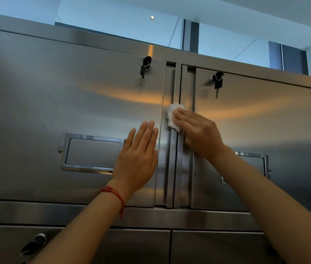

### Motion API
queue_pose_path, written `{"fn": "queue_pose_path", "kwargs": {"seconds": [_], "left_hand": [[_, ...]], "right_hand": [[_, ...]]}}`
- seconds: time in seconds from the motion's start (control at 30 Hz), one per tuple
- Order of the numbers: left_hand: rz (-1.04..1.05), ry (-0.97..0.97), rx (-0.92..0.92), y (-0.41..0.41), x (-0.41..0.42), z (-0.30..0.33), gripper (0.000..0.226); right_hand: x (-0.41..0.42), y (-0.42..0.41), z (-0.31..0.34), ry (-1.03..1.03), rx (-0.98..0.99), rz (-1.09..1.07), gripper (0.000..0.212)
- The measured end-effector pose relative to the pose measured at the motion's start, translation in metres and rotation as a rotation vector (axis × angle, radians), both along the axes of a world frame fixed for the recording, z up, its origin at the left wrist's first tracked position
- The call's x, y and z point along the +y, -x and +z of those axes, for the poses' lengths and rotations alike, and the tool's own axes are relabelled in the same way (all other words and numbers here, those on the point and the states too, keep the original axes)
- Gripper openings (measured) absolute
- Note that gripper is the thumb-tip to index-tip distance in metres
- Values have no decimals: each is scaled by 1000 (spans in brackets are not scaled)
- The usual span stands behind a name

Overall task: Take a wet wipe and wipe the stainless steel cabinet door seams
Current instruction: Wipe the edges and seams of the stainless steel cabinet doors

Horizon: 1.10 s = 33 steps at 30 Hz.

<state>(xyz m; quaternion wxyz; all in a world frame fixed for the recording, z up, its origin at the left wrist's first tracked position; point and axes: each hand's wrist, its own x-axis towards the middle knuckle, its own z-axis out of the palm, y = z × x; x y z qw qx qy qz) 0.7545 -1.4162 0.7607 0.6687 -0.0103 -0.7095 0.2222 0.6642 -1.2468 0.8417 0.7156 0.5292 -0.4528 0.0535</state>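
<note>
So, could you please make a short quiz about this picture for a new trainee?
1. True or false: the right hand presses the crumpled white wet wipe on the vertical seam between the two upper stainless steel cabinet doors.
2. What does the left hand do? A) turns a key B) rests flat and open on the left door C) holds a second wipe
3. Fill in: a black-headed key hangs in each upper door's ____.

Key: 1 true; 2 B; 3 lock.
</note>
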Motion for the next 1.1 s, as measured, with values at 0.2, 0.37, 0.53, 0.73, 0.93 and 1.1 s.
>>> {"fn": "queue_pose_path", "kwargs": {"seconds": [0.2,0.37,0.53,0.73,0.93,1.1], "left_hand": [[18,3,5,1,0,0,53],[17,-2,-1,1,0,-1,52],[9,4,6,1,0,0,52],[15,6,6,2,-2,0,52],[3,2,5,2,-2,0,52],[9,8,13,2,-1,0,52]], "right_hand": [[-5,-7,24,52,-36,8,30],[-8,-9,26,89,-56,10,29],[-6,-6,16,57,-31,3,30],[-6,-11,43,76,-15,-32,28],[-7,-9,43,102,11,-48,29],[-7,-7,26,83,22,-37,31]]}}
